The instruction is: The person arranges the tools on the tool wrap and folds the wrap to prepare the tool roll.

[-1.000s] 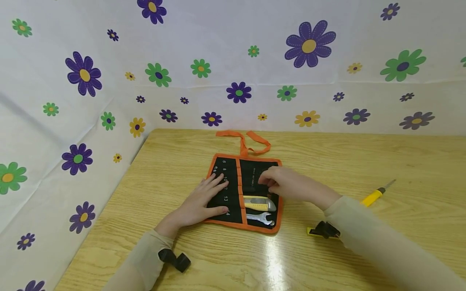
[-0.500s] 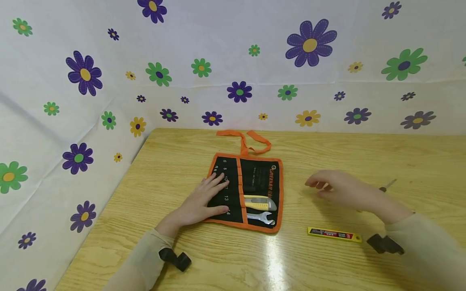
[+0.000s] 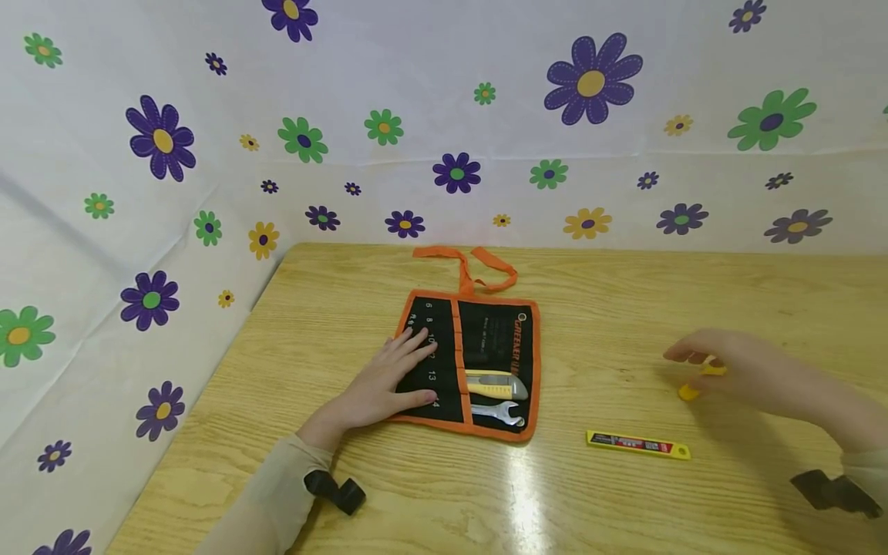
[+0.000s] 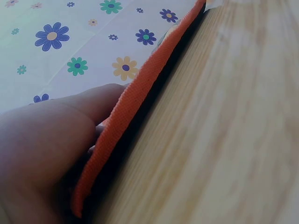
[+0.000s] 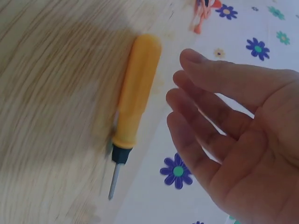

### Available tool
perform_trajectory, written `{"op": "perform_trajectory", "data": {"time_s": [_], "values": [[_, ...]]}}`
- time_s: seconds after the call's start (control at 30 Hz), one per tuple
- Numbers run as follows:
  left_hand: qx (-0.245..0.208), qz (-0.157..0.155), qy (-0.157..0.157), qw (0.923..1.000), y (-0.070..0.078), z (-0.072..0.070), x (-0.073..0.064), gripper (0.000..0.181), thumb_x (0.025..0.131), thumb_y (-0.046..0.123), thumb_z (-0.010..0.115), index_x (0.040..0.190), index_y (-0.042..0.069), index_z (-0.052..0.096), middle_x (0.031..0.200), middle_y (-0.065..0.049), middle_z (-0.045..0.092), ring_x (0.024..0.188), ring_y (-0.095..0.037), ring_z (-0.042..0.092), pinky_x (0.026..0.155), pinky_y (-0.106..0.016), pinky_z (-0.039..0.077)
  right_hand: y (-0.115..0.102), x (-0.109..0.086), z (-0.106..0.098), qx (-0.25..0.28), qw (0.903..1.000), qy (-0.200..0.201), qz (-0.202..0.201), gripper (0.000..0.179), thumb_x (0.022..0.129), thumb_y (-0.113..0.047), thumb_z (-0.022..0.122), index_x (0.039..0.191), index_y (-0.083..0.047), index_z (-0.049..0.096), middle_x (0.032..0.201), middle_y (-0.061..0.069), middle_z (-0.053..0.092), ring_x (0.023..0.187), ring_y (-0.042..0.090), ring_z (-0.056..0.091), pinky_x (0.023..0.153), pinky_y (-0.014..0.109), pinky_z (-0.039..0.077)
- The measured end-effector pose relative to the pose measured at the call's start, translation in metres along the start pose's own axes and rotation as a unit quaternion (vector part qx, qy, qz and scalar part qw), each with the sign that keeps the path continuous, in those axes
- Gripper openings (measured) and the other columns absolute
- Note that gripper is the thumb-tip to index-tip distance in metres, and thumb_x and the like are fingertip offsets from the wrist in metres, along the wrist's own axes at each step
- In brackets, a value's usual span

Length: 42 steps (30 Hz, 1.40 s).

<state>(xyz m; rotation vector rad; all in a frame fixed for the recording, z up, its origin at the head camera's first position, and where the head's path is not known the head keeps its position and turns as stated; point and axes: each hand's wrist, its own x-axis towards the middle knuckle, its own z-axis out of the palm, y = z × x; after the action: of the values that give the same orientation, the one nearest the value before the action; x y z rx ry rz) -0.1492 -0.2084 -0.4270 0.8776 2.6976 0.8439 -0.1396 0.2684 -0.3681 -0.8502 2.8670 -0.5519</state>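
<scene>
My left hand (image 3: 381,384) lies spread on the left flap of a black tool pouch (image 3: 496,308) with orange edging, fingers across its printed size numbers. A yellow utility knife (image 3: 494,384) and a silver open-end wrench (image 3: 498,415) sit in the pouch's lower pockets. To the right, my right hand (image 3: 756,378) hovers over a yellow-handled screwdriver (image 5: 138,88), partly hidden beneath it in the head view. In the right wrist view the fingers are loosely bent and apart from the handle, with nothing in them. The left wrist view shows the left thumb along the pouch's orange edge (image 4: 133,98).
A flat yellow case with a red and black label (image 3: 638,445) lies on the wooden table (image 3: 555,501), right of the pouch. An orange tie strap (image 3: 463,270) trails behind the pouch. A flower-printed white cloth (image 3: 416,92) covers the back and left side.
My right hand has moved from the pouch's right side out to the right, over the screwdriver. The left hand has stayed on the pouch.
</scene>
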Motion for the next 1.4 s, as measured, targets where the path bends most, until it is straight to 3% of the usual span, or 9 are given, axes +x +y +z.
{"op": "perform_trajectory", "data": {"time_s": [0.27, 0.53, 0.7, 0.93, 1.03, 1.17, 1.2, 1.33, 1.4], "values": [[0.002, 0.000, -0.001, 1.0000, 0.000, -0.001, 0.001, 0.075, 0.091, 0.045, 0.061, 0.151, 0.012, 0.031, 0.159, -0.004, 0.014, 0.145, -0.024, 0.003, 0.116, -0.045, 0.001, 0.014, -0.009, 0.006, -0.038, 0.9974, 0.014, -0.060, 0.039, 0.065, -0.001, 0.084, 0.099, -0.015, 0.071, 0.100, -0.006, 0.067, 0.089, 0.014, 0.062, 0.074, 0.030, 0.054], [0.002, -0.004, -0.002, 1.0000, 0.001, -0.001, 0.000, 0.075, 0.091, 0.046, 0.061, 0.151, 0.013, 0.031, 0.159, -0.004, 0.013, 0.145, -0.024, 0.002, 0.116, -0.045, 0.001, 0.021, -0.002, 0.017, -0.056, 0.9837, 0.061, -0.159, 0.041, 0.059, 0.008, 0.084, 0.090, -0.018, 0.072, 0.091, -0.006, 0.066, 0.083, 0.012, 0.061, 0.071, 0.026, 0.053], [0.000, -0.004, -0.002, 1.0000, 0.001, -0.001, -0.001, 0.075, 0.091, 0.046, 0.061, 0.151, 0.013, 0.030, 0.159, -0.003, 0.013, 0.145, -0.024, 0.002, 0.116, -0.045, 0.001, 0.014, 0.004, 0.018, -0.084, 0.9773, 0.098, -0.168, 0.038, 0.060, 0.008, 0.083, 0.087, -0.016, 0.070, 0.087, -0.009, 0.062, 0.078, 0.011, 0.059, 0.068, 0.030, 0.053], [-0.002, -0.005, -0.004, 1.0000, 0.002, -0.002, -0.001, 0.075, 0.091, 0.046, 0.061, 0.151, 0.013, 0.030, 0.159, -0.003, 0.014, 0.145, -0.024, 0.003, 0.116, -0.045, 0.001, -0.015, 0.016, 0.007, -0.076, 0.9758, 0.137, -0.153, 0.039, 0.064, 0.008, 0.081, 0.098, -0.008, 0.070, 0.094, -0.005, 0.063, 0.081, 0.014, 0.059, 0.068, 0.030, 0.053], [-0.002, -0.006, -0.005, 1.0000, 0.003, -0.002, -0.001, 0.075, 0.091, 0.046, 0.061, 0.151, 0.013, 0.031, 0.159, -0.004, 0.014, 0.145, -0.024, 0.003, 0.116, -0.045, 0.001, -0.027, 0.021, 0.002, -0.066, 0.9704, 0.161, -0.168, 0.024, 0.084, -0.017, 0.072, 0.105, -0.007, 0.069, 0.095, -0.006, 0.063, 0.080, 0.009, 0.057, 0.069, 0.020, 0.050], [0.001, -0.007, -0.006, 1.0000, 0.003, -0.002, -0.001, 0.075, 0.091, 0.045, 0.061, 0.151, 0.012, 0.031, 0.159, -0.004, 0.014, 0.145, -0.024, 0.003, 0.116, -0.045, 0.001, -0.042, 0.027, -0.003, -0.045, 0.9627, 0.188, -0.189, 0.056, 0.097, -0.048, 0.033, 0.112, -0.007, 0.067, 0.097, -0.006, 0.063, 0.081, 0.008, 0.058, 0.074, 0.011, 0.045], [0.001, -0.007, -0.006, 1.0000, 0.003, -0.002, -0.001, 0.075, 0.091, 0.045, 0.061, 0.151, 0.012, 0.031, 0.159, -0.004, 0.014, 0.145, -0.024, 0.003, 0.116, -0.045, 0.001, -0.046, 0.028, -0.004, -0.041, 0.9622, 0.193, -0.188, 0.057, 0.098, -0.050, 0.031, 0.111, -0.007, 0.067, 0.097, -0.006, 0.063, 0.082, 0.008, 0.059, 0.076, 0.010, 0.045], [-0.002, -0.006, -0.004, 1.0000, 0.003, -0.002, 0.000, 0.074, 0.091, 0.045, 0.061, 0.151, 0.012, 0.031, 0.159, -0.004, 0.014, 0.145, -0.025, 0.003, 0.116, -0.045, 0.002, -0.059, 0.032, -0.006, -0.018, 0.9649, 0.200, -0.169, 0.022, 0.093, -0.024, 0.064, 0.109, -0.008, 0.064, 0.100, -0.005, 0.064, 0.085, 0.012, 0.063, 0.079, 0.012, 0.046], [-0.004, -0.005, -0.003, 1.0000, 0.003, -0.002, 0.000, 0.075, 0.091, 0.045, 0.061, 0.151, 0.012, 0.031, 0.159, -0.004, 0.014, 0.145, -0.025, 0.004, 0.116, -0.046, 0.002, -0.065, 0.034, -0.007, 0.006, 0.9673, 0.200, -0.156, 0.029, 0.082, -0.002, 0.074, 0.108, -0.007, 0.062, 0.101, -0.003, 0.063, 0.087, 0.014, 0.063, 0.079, 0.014, 0.048]]}}
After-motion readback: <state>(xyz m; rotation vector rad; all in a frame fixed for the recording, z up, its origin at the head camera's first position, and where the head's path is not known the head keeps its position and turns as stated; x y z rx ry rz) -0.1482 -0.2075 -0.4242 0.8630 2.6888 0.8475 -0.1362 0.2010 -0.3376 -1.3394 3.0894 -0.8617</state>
